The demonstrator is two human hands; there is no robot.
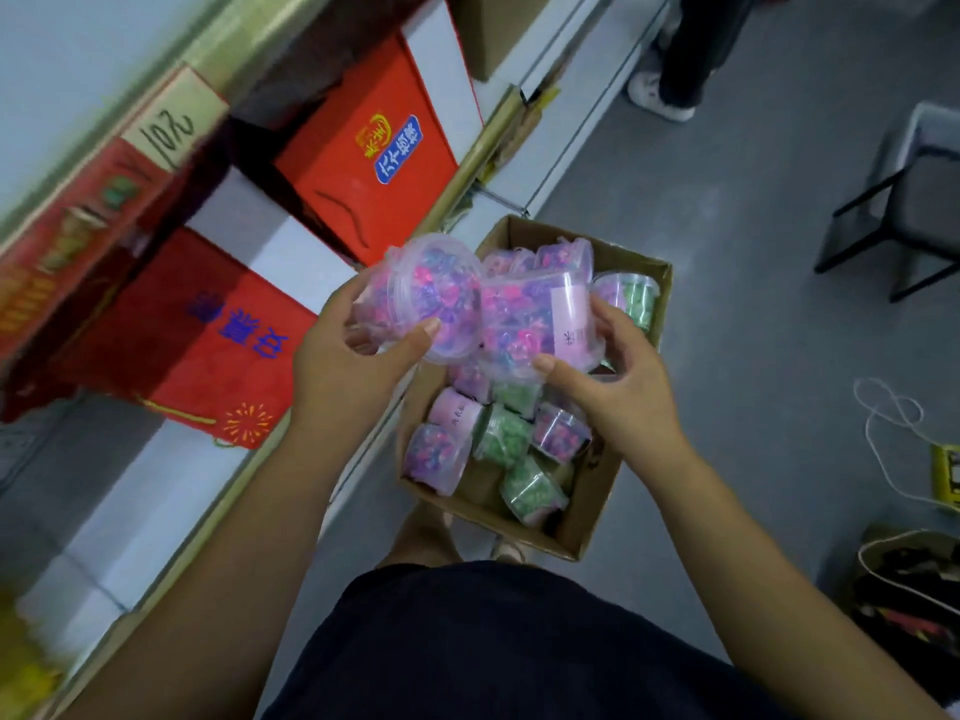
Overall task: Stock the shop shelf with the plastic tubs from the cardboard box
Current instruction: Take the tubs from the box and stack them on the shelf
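Floor: grey, with my cardboard box (597,506) at centre frame, tubs inside.
Shelf (156,491): left side, red cartons (363,148).
Left hand (353,356): clamped on a pink tub (426,298), lid facing me.
Right hand (618,376): gripping a second tub (535,324) lying sideways, touching the first above the box.

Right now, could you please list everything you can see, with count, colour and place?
Brown cardboard box: one, on floor.
Clear plastic tubs of pink-purple beads: two held; several more in box.
Clear plastic tubs of green beads: about five, in box.
Red gift boxes: at least three, on white shelf.
Black chair: one, far right.
White cord: on grey floor.
Bystander's legs: top.
Left hand, right hand: one tub each.
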